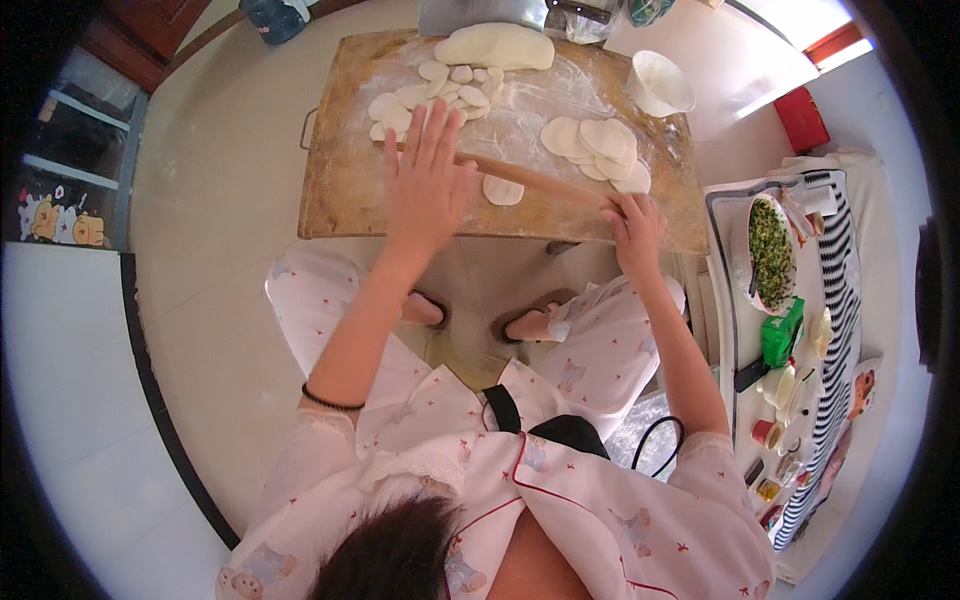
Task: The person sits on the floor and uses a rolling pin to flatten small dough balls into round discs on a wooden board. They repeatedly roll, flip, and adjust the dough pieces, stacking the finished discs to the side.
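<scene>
A wooden rolling pin (540,180) slants across a floured wooden board (352,199). My left hand (429,187) lies flat over its left part, fingers stretched and spread. At the other end, my right hand (637,225) has its fingers curled around the pin. Just below the pin, between my hands, is a small flattened dough round (503,191). Several rolled dough wrappers (604,146) overlap in a pile on the right. Beyond my left fingertips lie several small dough pieces (450,94), partly covered by that hand. A thick dough log (495,46) rests along the far edge.
A white tub (661,84) stands on the board's far right corner. Past the far edge lies a black-handled knife (579,9). The side table (724,330) at right bears a bowl of chopped green filling (772,255), a green packet (781,331) and several small containers.
</scene>
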A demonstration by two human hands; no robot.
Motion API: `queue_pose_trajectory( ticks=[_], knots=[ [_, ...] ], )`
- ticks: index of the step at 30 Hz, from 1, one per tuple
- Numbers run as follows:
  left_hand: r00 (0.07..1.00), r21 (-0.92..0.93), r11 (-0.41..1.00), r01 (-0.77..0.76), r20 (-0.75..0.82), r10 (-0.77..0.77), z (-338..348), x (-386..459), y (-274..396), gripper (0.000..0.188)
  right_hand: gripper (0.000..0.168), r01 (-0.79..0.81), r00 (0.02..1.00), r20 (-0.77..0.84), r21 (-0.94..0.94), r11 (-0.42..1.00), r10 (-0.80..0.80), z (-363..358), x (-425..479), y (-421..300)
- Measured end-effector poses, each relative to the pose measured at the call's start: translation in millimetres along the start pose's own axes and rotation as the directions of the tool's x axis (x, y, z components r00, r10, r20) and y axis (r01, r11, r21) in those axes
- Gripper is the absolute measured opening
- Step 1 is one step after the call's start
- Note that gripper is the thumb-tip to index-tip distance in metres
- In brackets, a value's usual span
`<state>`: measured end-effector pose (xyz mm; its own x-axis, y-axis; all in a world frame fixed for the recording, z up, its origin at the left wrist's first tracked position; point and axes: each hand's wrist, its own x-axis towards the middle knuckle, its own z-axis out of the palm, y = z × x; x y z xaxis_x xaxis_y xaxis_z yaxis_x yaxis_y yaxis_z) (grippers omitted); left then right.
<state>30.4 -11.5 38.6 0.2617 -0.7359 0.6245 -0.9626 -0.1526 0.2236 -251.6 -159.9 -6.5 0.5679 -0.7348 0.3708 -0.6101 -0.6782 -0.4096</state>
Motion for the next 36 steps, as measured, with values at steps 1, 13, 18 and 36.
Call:
queue_pose_trajectory(
  ticks=[1,13,18,36],
  knots=[
    [0.996,0.04,0.999,-0.015,0.089,0.011,6,-1,-21,0.052,0.023,0.043,0.999,0.018,-0.025,0.999,-0.042,10,13,-9],
    [0.902,-0.134,0.986,-0.099,0.406,0.146,23,-10,-47,0.058,0.064,0.068,0.996,0.072,-0.268,0.961,-0.05,7,-7,-20],
    [0.899,-0.043,0.994,-0.097,0.425,0.107,22,-28,-77,0.058,0.068,0.061,0.969,0.245,-0.162,0.985,-0.019,3,-3,-40],
    [0.789,-0.216,0.971,-0.101,0.577,0.211,-7,-22,-47,0.071,0.068,0.064,0.99,0.141,-0.38,0.923,-0.01,-9,-61,-32]
  ],
)
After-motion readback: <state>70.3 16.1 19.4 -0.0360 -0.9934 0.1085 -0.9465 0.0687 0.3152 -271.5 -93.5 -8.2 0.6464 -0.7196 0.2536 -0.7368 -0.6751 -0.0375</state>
